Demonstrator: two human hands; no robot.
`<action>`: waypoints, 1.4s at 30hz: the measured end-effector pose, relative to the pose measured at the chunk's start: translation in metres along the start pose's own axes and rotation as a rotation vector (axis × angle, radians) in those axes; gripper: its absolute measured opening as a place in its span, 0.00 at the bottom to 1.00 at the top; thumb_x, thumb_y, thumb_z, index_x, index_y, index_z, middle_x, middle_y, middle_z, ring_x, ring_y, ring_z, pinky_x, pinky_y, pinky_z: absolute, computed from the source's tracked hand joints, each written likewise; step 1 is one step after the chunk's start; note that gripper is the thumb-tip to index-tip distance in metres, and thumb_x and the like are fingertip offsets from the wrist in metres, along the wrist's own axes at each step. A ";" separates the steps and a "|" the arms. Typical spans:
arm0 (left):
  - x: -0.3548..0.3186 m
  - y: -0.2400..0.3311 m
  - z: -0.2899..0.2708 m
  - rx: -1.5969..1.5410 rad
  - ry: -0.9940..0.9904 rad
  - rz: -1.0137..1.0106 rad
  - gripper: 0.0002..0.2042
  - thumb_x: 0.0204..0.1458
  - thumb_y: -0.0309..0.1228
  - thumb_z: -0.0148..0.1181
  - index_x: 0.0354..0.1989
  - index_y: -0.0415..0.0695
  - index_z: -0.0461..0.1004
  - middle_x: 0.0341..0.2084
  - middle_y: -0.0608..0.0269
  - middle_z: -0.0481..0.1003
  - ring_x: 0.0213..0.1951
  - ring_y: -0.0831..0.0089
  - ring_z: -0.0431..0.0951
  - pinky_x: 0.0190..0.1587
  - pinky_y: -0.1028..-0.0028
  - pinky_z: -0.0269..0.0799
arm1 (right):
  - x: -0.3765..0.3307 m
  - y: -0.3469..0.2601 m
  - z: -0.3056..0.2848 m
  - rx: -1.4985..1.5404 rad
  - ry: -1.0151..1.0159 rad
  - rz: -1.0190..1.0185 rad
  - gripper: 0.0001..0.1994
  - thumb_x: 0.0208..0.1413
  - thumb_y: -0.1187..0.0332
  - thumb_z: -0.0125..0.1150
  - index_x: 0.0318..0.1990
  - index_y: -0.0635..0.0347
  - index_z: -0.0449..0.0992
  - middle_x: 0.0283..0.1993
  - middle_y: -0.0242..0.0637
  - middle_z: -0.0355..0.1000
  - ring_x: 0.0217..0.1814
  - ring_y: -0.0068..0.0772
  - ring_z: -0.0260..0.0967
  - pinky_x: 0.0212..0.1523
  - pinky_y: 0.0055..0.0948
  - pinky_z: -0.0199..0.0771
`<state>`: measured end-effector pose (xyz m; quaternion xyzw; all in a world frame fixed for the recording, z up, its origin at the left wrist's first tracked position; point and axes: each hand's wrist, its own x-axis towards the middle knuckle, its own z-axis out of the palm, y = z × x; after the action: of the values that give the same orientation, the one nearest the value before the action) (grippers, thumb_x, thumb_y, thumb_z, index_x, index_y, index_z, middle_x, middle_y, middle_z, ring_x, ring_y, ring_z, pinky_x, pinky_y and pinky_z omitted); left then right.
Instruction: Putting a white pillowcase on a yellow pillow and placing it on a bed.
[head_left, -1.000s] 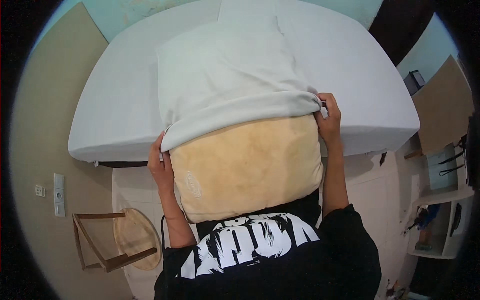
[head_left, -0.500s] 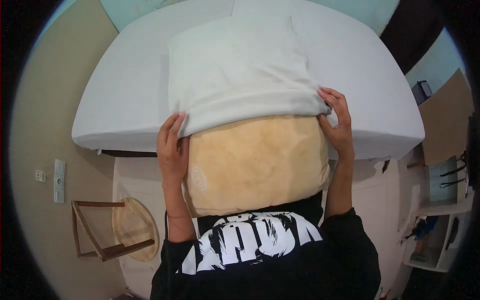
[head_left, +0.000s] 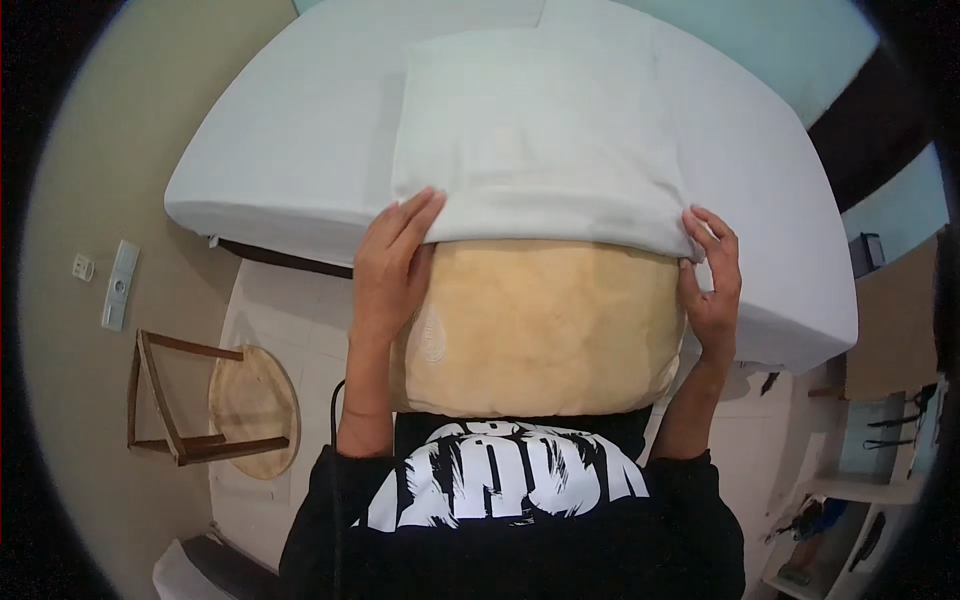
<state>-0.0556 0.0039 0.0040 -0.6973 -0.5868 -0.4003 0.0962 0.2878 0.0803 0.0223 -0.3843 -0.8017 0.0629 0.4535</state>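
Head view: pillowcase [head_left: 540, 130], pale grey-white, lies flat on the bed [head_left: 270, 130], open end toward the wearer. Yellow pillow [head_left: 545, 325] is partly inside; near part sticks out bare, its near edge up against the black shirt [head_left: 520, 560] with white print. Hem runs across the pillow, thick along the edge.

Left hand [head_left: 385, 270] is at the hem's left corner, back up, fingers laid over the fabric; thumb hidden, can't tell if it's pinching. Right hand [head_left: 717, 300] has the hem's right corner pinched between thumb and fingers, fabric bunched there.

Around: round-topped wooden stool [head_left: 250, 400] tipped over on the tiled floor [head_left: 310, 310], left side; white socket panel [head_left: 120, 285] on the wall above it. Shelf unit [head_left: 850, 490] with assorted items, lower right.
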 end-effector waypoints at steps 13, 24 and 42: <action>0.013 0.035 0.014 0.065 -0.205 0.197 0.31 0.43 0.19 0.58 0.60 0.45 0.63 0.59 0.57 0.66 0.60 0.60 0.66 0.63 0.63 0.59 | 0.014 -0.045 0.046 -0.153 -0.247 -0.340 0.21 0.46 0.77 0.60 0.52 0.63 0.71 0.51 0.40 0.71 0.57 0.43 0.67 0.63 0.44 0.60; 0.015 0.036 0.008 0.045 -0.239 0.198 0.30 0.43 0.17 0.55 0.60 0.45 0.64 0.58 0.58 0.67 0.59 0.62 0.67 0.62 0.63 0.61 | 0.006 -0.050 0.050 -0.170 -0.215 -0.330 0.22 0.45 0.78 0.58 0.52 0.64 0.70 0.53 0.40 0.71 0.60 0.39 0.65 0.65 0.44 0.58; -0.010 0.010 -0.001 0.066 -0.161 0.099 0.35 0.38 0.13 0.55 0.62 0.48 0.63 0.59 0.57 0.66 0.59 0.59 0.66 0.62 0.62 0.60 | -0.021 -0.006 0.020 -0.231 -0.079 -0.110 0.34 0.38 0.88 0.44 0.59 0.59 0.67 0.61 0.44 0.64 0.66 0.49 0.58 0.66 0.44 0.57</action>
<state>-0.0471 -0.0076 0.0015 -0.7517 -0.5703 -0.3182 0.0917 0.2747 0.0672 -0.0008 -0.3868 -0.8406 -0.0396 0.3772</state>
